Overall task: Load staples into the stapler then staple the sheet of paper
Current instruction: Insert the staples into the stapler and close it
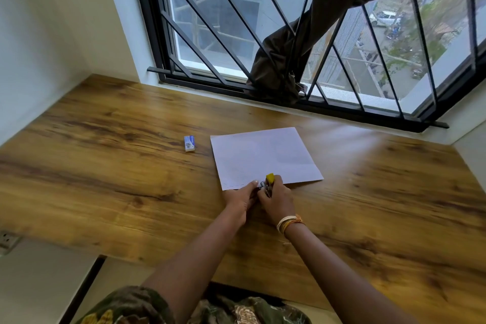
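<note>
A white sheet of paper lies flat on the wooden desk. At its near edge, my right hand grips a small yellow stapler whose metal part shows between my two hands. My left hand sits close beside it, fingertips touching the stapler's metal end and the paper's near edge. A small blue and white staple box lies on the desk to the left of the paper, apart from both hands.
A barred window runs along the desk's far edge, with a dark curtain bunched on the sill. White walls close in the left and right ends. A wall socket sits below the desk's left front edge.
</note>
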